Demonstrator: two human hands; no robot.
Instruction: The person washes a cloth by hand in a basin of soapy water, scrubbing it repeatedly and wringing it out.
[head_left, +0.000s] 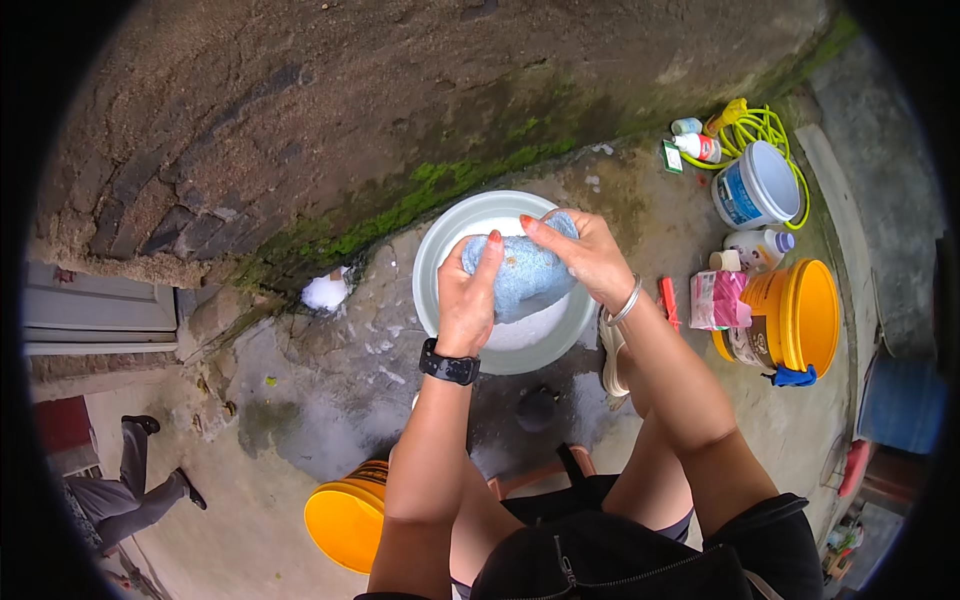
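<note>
A light blue fuzzy cloth item (525, 274), perhaps a slipper or folded towel, is stretched between both hands, with small brownish spots on its face. My left hand (469, 292) grips its left side, thumb on top. On its upper right, my right hand (589, 251) pinches it, the thumb across the front. Directly beneath is a pale grey-green plastic basin (431, 304) with whitish suds or sudsy water (525, 330) in it. The fingers behind the cloth are hidden.
Yellow buckets (814, 319) (341, 525) stand right and lower left. A white bucket (772, 180), a yellow-green hose (757, 124) and bottles (757, 247) are at right. A red-handled brush or tool (669, 304) lies nearer. A mossy wall (360, 112) rises ahead; another person's legs (135, 487) show left.
</note>
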